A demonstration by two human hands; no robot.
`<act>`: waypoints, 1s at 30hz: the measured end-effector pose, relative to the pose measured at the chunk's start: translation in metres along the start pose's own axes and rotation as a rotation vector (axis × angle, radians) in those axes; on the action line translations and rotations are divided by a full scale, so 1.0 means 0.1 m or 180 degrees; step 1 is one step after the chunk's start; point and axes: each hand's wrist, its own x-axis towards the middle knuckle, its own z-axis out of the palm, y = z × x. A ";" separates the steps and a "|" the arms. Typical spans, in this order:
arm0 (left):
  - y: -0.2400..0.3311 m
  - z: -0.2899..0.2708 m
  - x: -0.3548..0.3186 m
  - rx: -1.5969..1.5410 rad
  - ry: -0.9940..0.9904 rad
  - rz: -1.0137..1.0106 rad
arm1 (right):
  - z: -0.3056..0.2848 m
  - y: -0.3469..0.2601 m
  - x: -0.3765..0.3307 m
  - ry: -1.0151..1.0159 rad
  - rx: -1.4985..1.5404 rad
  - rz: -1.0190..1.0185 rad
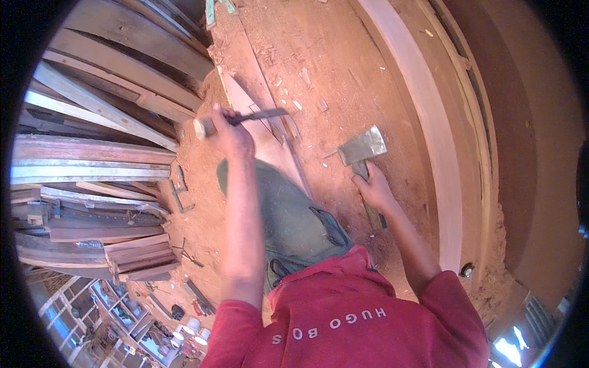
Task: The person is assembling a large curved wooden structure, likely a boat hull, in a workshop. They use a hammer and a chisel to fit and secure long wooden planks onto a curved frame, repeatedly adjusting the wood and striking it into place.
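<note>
Holding a chisel [245,118] tight in the left hand [230,138], the person is resting its blade on a long plank [270,144] on the floor. The right hand [373,187] fingers are wrapping a hatchet [363,147] handle. Wood chips are lying around, so some cutting looks done. Maybe little pots are sitting far below; I cannot tell what is inside.

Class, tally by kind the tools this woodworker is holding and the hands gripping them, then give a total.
Chisels: 1, the chisel in the left hand
Hatchets: 1, the hatchet in the right hand
Hands: 2
Total: 4
</note>
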 end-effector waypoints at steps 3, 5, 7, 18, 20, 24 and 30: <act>0.38 0.24 0.06 0.1713 -0.0809 0.0704 | 0.00 0.27 -0.13 -0.0091 0.0384 0.0254; 0.51 0.29 0.03 0.2713 -0.1292 0.1090 | 0.06 0.35 -0.16 -0.0072 0.0353 0.0086; 0.48 0.32 -0.01 0.2487 -0.1320 0.0647 | 0.12 0.35 -0.17 -0.0124 0.0403 0.0067; 0.25 0.26 -0.15 0.2253 -0.1313 0.0645 | 0.23 -0.31 -0.19 -0.0694 0.0240 -0.0194; 0.25 0.28 -0.15 0.2377 -0.1432 0.0852 | 0.20 -0.44 -0.21 -0.0700 -0.0041 -0.0327; 0.26 0.32 -0.12 0.2495 -0.1678 0.0404 | 0.19 -1.00 -0.20 -0.0350 -0.0364 -0.1301; 0.22 0.42 -0.08 0.2316 -0.1804 0.0668 | -0.15 -2.26 -0.36 0.0615 0.0045 -0.3338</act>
